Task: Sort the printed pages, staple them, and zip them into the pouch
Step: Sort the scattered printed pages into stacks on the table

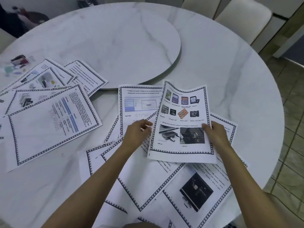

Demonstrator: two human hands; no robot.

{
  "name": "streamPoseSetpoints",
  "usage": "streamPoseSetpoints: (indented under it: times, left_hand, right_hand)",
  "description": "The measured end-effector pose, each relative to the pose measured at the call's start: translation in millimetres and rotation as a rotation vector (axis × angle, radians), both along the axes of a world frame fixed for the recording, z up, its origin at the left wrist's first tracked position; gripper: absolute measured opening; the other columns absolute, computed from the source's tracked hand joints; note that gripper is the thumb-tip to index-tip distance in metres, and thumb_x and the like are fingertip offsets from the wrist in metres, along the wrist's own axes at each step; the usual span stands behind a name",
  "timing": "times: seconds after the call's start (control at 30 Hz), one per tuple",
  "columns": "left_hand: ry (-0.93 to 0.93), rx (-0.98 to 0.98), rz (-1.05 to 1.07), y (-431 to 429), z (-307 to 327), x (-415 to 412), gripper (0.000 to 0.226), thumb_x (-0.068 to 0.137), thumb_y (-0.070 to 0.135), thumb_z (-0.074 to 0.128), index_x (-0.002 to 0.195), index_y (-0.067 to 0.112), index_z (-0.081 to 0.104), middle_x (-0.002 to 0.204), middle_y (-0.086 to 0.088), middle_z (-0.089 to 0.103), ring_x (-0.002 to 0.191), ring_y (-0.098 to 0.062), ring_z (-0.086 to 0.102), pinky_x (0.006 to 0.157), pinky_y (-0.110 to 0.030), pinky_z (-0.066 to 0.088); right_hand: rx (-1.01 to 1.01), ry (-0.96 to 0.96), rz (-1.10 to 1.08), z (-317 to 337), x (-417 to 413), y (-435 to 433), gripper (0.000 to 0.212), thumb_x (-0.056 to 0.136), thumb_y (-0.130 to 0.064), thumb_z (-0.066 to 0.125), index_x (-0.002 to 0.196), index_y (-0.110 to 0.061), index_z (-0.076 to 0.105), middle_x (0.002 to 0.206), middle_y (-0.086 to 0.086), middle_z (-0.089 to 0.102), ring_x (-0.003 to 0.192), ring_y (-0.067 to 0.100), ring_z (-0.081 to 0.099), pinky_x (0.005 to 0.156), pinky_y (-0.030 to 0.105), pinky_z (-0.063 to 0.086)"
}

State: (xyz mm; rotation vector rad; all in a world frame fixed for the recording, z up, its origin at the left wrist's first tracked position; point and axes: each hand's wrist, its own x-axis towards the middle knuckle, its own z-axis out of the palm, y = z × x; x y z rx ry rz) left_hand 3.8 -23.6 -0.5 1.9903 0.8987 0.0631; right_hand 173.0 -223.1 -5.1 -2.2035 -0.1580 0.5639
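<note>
We hold one printed page (pixel 182 119) up above the near pile, its heading end away from us.
The held page's long axis runs from our chest toward the far side of the table (pixel 230 71), nearly straight, printed side up. Our right hand (pixel 213 134) pinches its right edge, thumb on top. Our left hand (pixel 136 134) sits with fingers curled at its left edge; we cannot tell whether they clamp the sheet or only touch it. Beneath lies a near pile (pixel 144 178) of overlapping pages, at least five, at mixed angles. To the left a second fan of pages (pixel 49 120) holds at least five more, mostly turned sideways to us. One raised round slab (pixel 115 38) occupies the table's middle, and small blurred items (pixel 16 63) lie far left.
</note>
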Motion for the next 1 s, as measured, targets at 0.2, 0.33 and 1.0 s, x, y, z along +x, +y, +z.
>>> streamPoseSetpoints:
  times: [0.2, 0.33, 1.0]
  left_hand:
    - [-0.017, 0.254, -0.072, 5, -7, -32, 0.032, 0.092, 0.017, 0.055, 0.123, 0.019, 0.057, 0.122, -0.003, 0.054, 0.112, -0.018, 0.051, 0.089, -0.025, 0.039]
    - [-0.077, 0.196, -0.055, 7, -9, -40, 0.034, 0.091, 0.015, 0.057, 0.125, 0.016, 0.056, 0.121, -0.006, 0.056, 0.108, -0.017, 0.052, 0.089, -0.020, 0.036]
    - [0.146, 0.542, -0.230, 13, -23, -36, 0.046, 0.090, 0.018, 0.058, 0.132, 0.007, 0.045, 0.121, -0.015, 0.049, 0.114, -0.030, 0.045, 0.094, -0.038, 0.040]
  right_hand:
    - [0.126, -0.034, -0.100, 0, -27, -40, 0.010, 0.094, -0.019, 0.051, 0.099, -0.015, 0.059, 0.095, 0.010, 0.063, 0.086, 0.026, 0.061, 0.086, 0.039, 0.049]
    - [0.232, -0.021, -0.157, 4, -43, -60, 0.014, 0.094, -0.018, 0.051, 0.105, -0.013, 0.059, 0.095, 0.007, 0.064, 0.080, 0.022, 0.062, 0.072, 0.027, 0.054]
    - [0.530, 0.032, -0.190, 15, -90, -69, 0.065, 0.048, -0.073, 0.070, 0.092, -0.025, 0.063, 0.079, -0.011, 0.074, 0.075, 0.015, 0.071, 0.057, 0.022, 0.057]
